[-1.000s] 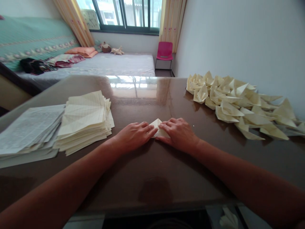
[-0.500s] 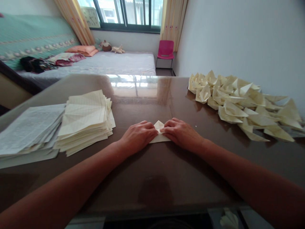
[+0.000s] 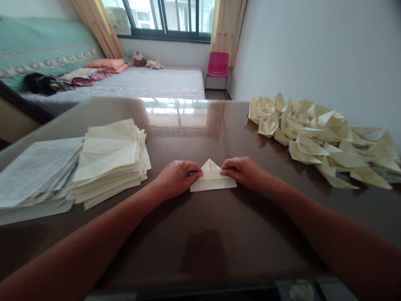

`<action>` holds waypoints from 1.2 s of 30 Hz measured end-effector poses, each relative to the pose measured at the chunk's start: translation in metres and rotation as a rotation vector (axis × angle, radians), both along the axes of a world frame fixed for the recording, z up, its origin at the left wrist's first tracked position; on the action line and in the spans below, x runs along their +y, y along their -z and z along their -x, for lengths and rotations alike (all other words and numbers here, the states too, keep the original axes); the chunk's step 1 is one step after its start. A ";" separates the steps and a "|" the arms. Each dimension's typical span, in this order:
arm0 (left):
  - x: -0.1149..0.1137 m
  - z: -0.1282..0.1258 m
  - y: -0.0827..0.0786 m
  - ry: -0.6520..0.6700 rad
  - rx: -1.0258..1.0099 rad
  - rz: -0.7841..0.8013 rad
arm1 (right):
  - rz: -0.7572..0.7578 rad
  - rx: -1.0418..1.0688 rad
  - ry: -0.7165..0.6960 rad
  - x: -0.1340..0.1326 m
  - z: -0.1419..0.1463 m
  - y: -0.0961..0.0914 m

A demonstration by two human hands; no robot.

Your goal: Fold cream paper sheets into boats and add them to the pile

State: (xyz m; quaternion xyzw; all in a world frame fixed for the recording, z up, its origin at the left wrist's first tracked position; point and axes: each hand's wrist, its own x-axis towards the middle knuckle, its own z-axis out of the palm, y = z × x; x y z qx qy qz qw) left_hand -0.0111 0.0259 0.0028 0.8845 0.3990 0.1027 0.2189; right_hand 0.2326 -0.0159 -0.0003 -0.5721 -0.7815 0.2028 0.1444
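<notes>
A cream sheet of paper (image 3: pixel 213 180), folded to a triangular peak with a straight band below it, lies at the middle of the brown table (image 3: pixel 163 246). My left hand (image 3: pixel 179 177) pinches its left side between thumb and fingers. On the opposite side, my right hand (image 3: pixel 246 172) grips the paper's right edge the same way. Both hands rest low over the table, and the fold between them is in plain sight.
To the left lie a stack of cream lined sheets (image 3: pixel 108 159) and a stack of printed paper (image 3: pixel 37 167). A heap of folded paper boats (image 3: pixel 316 129) covers the table's right side by the wall. Beyond the table are a bed (image 3: pixel 163 83) and a pink chair (image 3: pixel 218 65).
My hands have moved apart, toward the two ends of the folded paper. More of its lower band and peak now shows between them.
</notes>
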 end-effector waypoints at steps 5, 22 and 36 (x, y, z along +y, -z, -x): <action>-0.004 -0.002 -0.001 -0.040 0.095 -0.062 | -0.081 -0.162 0.035 -0.001 0.005 0.000; -0.015 -0.008 0.000 0.007 0.301 -0.462 | -0.131 -0.389 0.029 -0.003 0.011 -0.006; -0.032 -0.016 -0.001 0.339 0.386 -0.538 | -0.241 -0.526 0.016 -0.010 0.010 -0.015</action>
